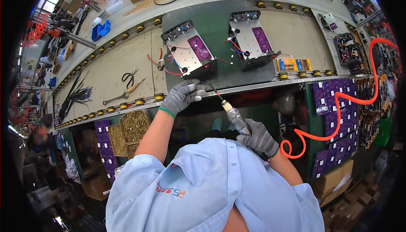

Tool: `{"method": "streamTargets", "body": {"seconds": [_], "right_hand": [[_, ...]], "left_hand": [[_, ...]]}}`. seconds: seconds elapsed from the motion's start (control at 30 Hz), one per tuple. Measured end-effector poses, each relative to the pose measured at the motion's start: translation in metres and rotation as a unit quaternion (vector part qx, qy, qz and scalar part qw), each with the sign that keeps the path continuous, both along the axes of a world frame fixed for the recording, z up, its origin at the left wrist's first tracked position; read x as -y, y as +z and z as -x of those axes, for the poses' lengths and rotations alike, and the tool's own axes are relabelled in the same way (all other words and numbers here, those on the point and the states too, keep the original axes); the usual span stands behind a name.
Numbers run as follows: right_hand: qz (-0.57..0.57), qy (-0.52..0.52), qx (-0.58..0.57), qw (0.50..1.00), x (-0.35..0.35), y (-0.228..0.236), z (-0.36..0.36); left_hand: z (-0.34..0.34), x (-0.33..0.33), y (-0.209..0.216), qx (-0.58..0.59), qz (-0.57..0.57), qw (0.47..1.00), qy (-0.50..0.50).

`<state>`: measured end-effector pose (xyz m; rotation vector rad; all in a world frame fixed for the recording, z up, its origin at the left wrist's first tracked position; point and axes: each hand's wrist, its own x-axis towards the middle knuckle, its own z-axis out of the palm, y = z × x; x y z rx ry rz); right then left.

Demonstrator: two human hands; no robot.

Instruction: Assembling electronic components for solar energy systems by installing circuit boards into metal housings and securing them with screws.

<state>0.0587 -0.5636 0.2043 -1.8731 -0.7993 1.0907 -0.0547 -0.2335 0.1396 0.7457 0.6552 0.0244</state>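
Note:
My right hand (259, 138), in a grey knit glove, is wrapped round a pneumatic screwdriver (237, 120) whose long bit points up and left toward the bench edge. At that edge, left of the bit's tip, is my left hand (182, 98), gloved with a green cuff. Its fingers are curled close together; whatever they hold is hidden. Just beyond it lies an open metal housing (188, 50) with a black end panel, a purple plate and loose red and blue wires. A similar housing (253, 39) stands to its right on the dark green mat (220, 73).
Pliers (160, 59), scissors (130, 75) and a wrench (115, 99) lie left on the bench. Boxes of brass-coloured screws (134, 126) sit below its edge. An orange coiled air hose (334, 137) loops at the right. Two orange packs (294, 65) lie near the roller track.

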Motion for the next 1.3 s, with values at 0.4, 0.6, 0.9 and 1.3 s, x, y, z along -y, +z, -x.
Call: {"method": "streamTargets", "body": {"seconds": [0.4,0.6,0.9,1.3], "right_hand": [[-0.004,0.080,-0.044,0.996,0.014,0.001,-0.047],[0.016,0.108,-0.017,0.994,0.014,-0.005,-0.053],[0.026,0.103,-0.006,0.994,0.011,-0.013,-0.056],[-0.023,0.039,-0.086,0.995,0.014,-0.038,-0.044]], "left_hand": [[-0.030,0.052,0.019,-0.078,0.008,0.993,0.084],[-0.033,0.068,0.022,-0.052,-0.007,0.995,0.089],[-0.036,0.071,0.003,-0.032,-0.003,0.993,0.114],[-0.062,0.053,0.058,-0.124,-0.313,0.938,-0.085]]}}
